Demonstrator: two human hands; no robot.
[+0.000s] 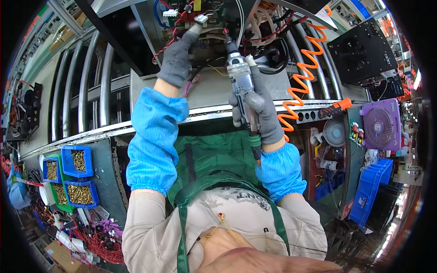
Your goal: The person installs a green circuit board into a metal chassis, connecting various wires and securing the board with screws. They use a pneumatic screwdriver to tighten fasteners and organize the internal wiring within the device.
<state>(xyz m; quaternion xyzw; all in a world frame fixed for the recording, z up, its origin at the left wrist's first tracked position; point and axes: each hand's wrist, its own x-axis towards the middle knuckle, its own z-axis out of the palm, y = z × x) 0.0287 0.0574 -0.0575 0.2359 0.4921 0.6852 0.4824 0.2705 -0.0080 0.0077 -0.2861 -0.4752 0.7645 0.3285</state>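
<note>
My right hand (260, 102), in a grey glove, is wrapped around a metal air screwdriver (240, 75). The driver's tip points into an open equipment chassis (136, 34) full of wires and boards. My left hand (177, 57), also gloved, reaches into the same chassis. One of its fingers stretches up to a white plug connector (201, 19) and seems to touch it; the other fingers are smeared or hidden, so their grip is unclear. A second white connector (170, 13) sits just left of it. Twisted red and black wires (170, 41) run beside my left hand.
A coiled orange air hose (298, 77) hangs at the right. Roller conveyor bars (86, 86) lie left of the chassis. Blue screw bins (82, 193) stand at lower left. An orange-handled tool (336, 108), a purple fan (381, 123) and a blue crate (369, 191) are at right.
</note>
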